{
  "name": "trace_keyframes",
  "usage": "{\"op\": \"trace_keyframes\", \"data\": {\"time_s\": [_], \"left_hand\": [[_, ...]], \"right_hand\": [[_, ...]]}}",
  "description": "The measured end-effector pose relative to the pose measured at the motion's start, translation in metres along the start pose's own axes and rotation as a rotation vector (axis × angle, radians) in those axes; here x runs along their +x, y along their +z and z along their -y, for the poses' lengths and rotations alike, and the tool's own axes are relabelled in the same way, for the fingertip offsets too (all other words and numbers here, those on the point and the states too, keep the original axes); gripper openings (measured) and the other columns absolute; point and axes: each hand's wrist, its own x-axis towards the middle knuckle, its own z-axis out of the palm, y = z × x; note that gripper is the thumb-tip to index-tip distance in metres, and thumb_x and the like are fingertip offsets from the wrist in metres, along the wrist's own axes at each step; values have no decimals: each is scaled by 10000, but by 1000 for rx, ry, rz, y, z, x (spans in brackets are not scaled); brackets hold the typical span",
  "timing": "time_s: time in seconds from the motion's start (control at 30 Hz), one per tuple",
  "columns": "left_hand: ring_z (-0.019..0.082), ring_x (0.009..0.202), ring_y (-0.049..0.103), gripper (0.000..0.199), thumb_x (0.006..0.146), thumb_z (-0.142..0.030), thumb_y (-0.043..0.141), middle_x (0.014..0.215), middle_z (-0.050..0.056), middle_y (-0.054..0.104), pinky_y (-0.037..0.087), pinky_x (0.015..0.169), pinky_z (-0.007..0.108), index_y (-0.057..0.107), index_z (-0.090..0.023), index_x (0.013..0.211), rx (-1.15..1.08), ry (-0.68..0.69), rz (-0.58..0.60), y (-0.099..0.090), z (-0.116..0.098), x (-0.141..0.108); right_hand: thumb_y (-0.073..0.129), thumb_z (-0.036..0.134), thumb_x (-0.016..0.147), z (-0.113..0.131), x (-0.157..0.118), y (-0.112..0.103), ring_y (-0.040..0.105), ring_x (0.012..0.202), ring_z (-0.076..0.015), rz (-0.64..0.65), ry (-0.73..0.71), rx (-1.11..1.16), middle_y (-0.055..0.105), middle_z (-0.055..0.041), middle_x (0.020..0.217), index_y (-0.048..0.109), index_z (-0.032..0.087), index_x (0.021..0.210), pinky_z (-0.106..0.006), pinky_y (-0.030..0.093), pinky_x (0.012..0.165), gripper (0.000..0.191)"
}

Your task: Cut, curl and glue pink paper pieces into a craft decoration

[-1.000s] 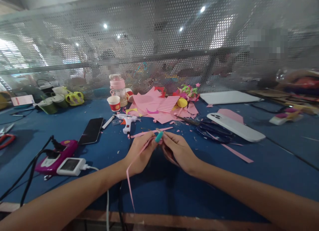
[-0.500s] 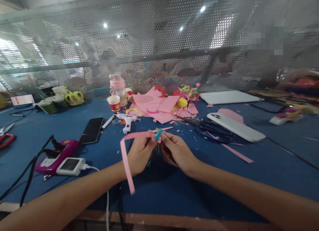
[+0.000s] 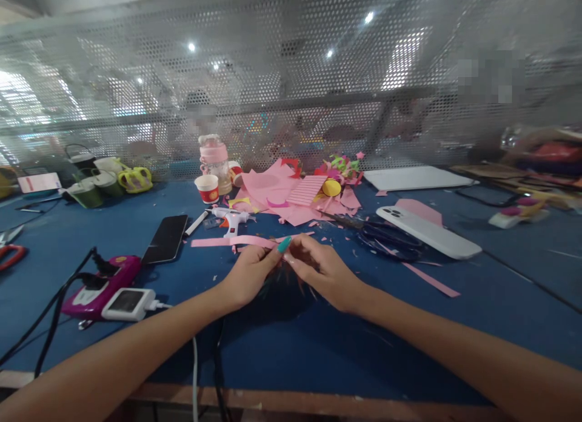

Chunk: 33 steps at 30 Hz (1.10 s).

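Swung away from the left wrist, where its free end hung half a second earlier, the pink strip (image 3: 211, 242) now runs out to the left above the person's knuckles, almost level, just on the near side of a white glue gun (image 3: 231, 219). Its other end is at the fingertips in the middle of the view, above a blue table (image 3: 318, 361). The left hand (image 3: 248, 276) is closed, pinching the strip between fingers and a thumb with a long teal nail. The right hand (image 3: 330, 273) is curled opposite, thumb and forefinger meeting the left fingertips; whether it grips the strip too cannot be told. Beyond the hands lies a heap of pink paper (image 3: 266, 185), with a paper cup (image 3: 208, 193) and a pink-topped bottle (image 3: 213, 161) to its left. A black phone (image 3: 166, 239) lies left of the glue gun; nearer the person are a purple socket block (image 3: 104, 288) and a white charger (image 3: 130, 305). On the right, dark-handled scissors (image 3: 391, 243) lie beside a white phone (image 3: 431, 233), with a loose pink scrap (image 3: 431, 279) nearer the person. A perforated screen (image 3: 273, 64) stands behind the table.
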Motion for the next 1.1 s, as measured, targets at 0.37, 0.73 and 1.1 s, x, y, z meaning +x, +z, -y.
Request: {"op": "trace_keyframes", "data": {"time_s": [0.37, 0.73, 1.1], "left_hand": [[46, 393, 197, 414, 785, -476, 352, 437, -81, 254, 174, 377, 209, 356, -168, 509, 220, 124, 52, -2, 0, 0], [78, 465, 300, 337, 838, -360, 295, 511, -56, 339, 263, 463, 217, 408, -170, 584, 444, 257, 37, -5, 0, 1], [92, 499, 345, 251, 848, -253, 266, 540, -50, 368, 280, 514, 224, 342, -188, 618, 653, 322, -39, -2, -4, -1]], "right_hand": [[354, 250, 821, 3, -1, 0, 461, 521, -99, 47, -92, -124, 504, 16, 618, 459, 160, 838, -206, 339, 495, 139], [363, 234, 791, 3, 1, 0, 468, 439, -95, 130, -22, -114, 509, 18, 541, 473, 161, 729, -194, 331, 417, 145], [402, 307, 744, 0, 7, 8, 523, 413, -114, -39, 338, 506, 552, 13, 495, 486, 167, 654, -212, 418, 389, 186]]}}
